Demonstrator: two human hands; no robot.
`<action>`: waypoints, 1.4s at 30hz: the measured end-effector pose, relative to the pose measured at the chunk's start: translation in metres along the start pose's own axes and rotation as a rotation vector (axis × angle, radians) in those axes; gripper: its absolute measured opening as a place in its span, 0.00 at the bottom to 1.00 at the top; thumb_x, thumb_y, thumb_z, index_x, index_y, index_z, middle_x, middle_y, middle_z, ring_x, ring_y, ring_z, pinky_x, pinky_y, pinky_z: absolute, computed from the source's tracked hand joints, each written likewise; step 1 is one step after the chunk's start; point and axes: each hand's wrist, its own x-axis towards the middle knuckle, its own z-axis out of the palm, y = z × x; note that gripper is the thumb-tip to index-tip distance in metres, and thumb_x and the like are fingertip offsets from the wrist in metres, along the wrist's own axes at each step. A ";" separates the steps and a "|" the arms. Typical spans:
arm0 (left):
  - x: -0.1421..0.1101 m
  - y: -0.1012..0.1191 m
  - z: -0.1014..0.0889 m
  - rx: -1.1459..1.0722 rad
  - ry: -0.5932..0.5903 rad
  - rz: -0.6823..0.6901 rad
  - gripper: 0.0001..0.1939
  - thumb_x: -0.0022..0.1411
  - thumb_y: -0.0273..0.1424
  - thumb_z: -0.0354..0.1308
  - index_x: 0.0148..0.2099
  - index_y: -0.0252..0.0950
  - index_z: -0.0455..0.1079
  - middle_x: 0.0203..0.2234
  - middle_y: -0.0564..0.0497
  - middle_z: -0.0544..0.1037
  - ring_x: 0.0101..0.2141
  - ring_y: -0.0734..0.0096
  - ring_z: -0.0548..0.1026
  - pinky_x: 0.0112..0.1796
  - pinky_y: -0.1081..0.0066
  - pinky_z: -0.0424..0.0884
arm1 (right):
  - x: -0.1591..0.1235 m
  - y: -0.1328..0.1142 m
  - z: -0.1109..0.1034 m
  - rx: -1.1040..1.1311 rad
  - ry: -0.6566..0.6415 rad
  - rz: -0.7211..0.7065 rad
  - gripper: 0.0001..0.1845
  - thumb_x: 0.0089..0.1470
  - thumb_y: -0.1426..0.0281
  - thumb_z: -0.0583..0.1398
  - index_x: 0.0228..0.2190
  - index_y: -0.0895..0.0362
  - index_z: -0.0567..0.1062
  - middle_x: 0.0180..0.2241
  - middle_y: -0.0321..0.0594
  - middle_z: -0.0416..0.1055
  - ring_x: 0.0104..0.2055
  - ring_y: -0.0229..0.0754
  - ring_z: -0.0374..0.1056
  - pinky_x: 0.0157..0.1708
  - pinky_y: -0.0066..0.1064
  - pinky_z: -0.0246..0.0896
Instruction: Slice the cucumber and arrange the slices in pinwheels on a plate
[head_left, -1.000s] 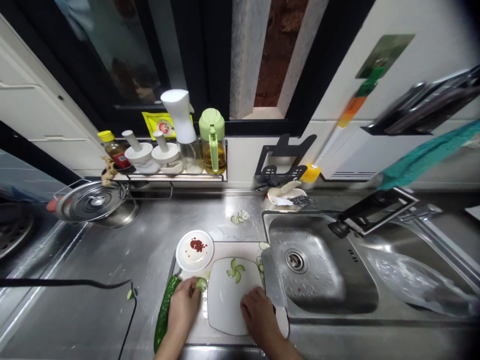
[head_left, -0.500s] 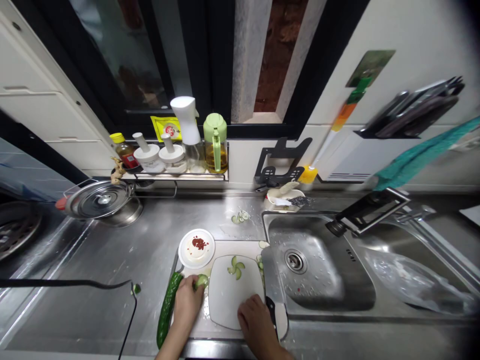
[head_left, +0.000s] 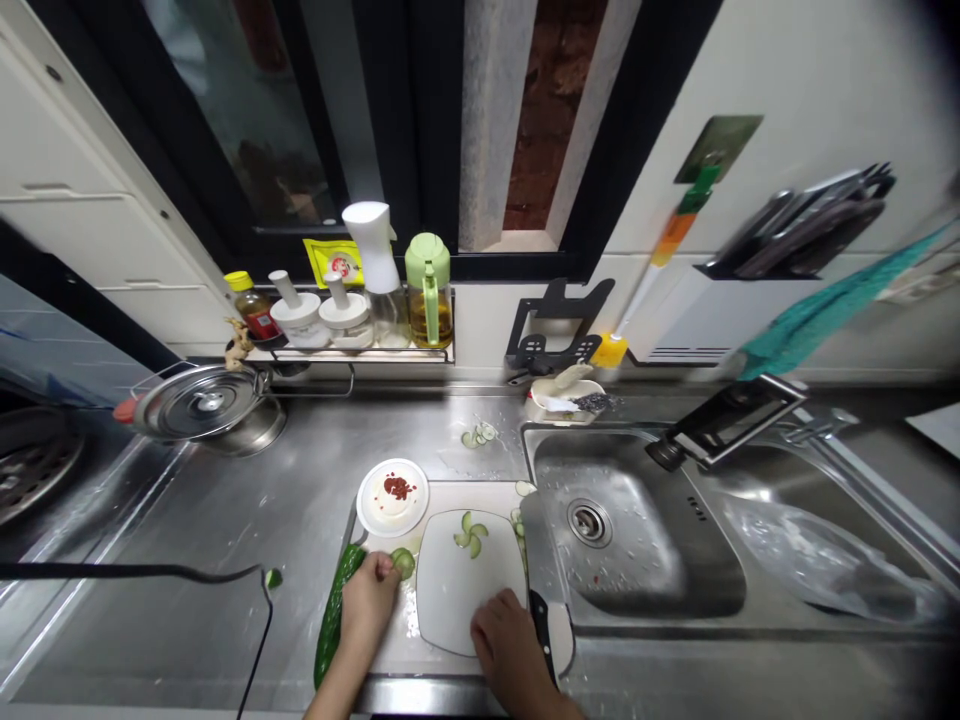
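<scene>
My left hand (head_left: 367,600) is closed, its fingertips pinched at the edge of a small stack of cucumber slices (head_left: 403,563) on the cutting board (head_left: 394,655). A whole green cucumber (head_left: 334,618) lies along the board's left edge, beside that hand. My right hand (head_left: 508,640), fingers curled, is over the lower right edge of a white square plate (head_left: 454,605); what is under its fingers is hidden. Several cucumber pieces (head_left: 470,535) form a curved fan on the plate. Right of it lies a cleaver (head_left: 545,550) with a black handle.
A round white dish (head_left: 392,515) with red bits stands at the board's upper left. Thin cucumber scraps (head_left: 478,434) lie behind the board. A steel sink (head_left: 630,530) is on the right, and a lidded pot (head_left: 210,405) at the left. A black cable (head_left: 150,571) crosses the counter.
My left hand has drawn slightly left, showing more of the cucumber slices. My right hand has shifted a little left and down, showing the cleaver's handle. The view has tilted slightly.
</scene>
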 end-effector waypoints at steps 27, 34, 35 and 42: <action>0.002 0.011 -0.016 0.018 -0.109 0.151 0.08 0.56 0.32 0.53 0.26 0.38 0.66 0.19 0.58 0.69 0.23 0.76 0.67 0.28 0.79 0.58 | 0.017 0.002 0.007 0.216 0.221 -0.130 0.09 0.52 0.78 0.54 0.24 0.57 0.69 0.26 0.38 0.68 0.34 0.41 0.61 0.38 0.31 0.51; 0.010 0.009 -0.008 0.214 -0.057 0.146 0.06 0.56 0.26 0.51 0.27 0.38 0.65 0.22 0.54 0.73 0.25 0.73 0.70 0.29 0.76 0.58 | 0.019 -0.001 0.004 0.222 0.192 -0.129 0.09 0.53 0.77 0.54 0.24 0.57 0.69 0.27 0.38 0.68 0.36 0.42 0.61 0.39 0.32 0.52; 0.011 0.009 -0.008 0.241 -0.042 0.154 0.06 0.57 0.26 0.51 0.27 0.38 0.65 0.23 0.53 0.74 0.26 0.72 0.70 0.30 0.75 0.58 | 0.018 -0.001 0.004 0.219 0.187 -0.127 0.09 0.53 0.77 0.54 0.24 0.57 0.69 0.27 0.38 0.68 0.36 0.42 0.61 0.39 0.32 0.52; 0.012 0.008 -0.012 0.279 -0.050 0.108 0.05 0.57 0.27 0.51 0.29 0.39 0.64 0.22 0.53 0.73 0.24 0.70 0.70 0.28 0.74 0.57 | 0.010 -0.001 0.008 0.207 0.168 -0.126 0.08 0.53 0.77 0.54 0.24 0.56 0.69 0.27 0.38 0.69 0.36 0.42 0.62 0.37 0.31 0.52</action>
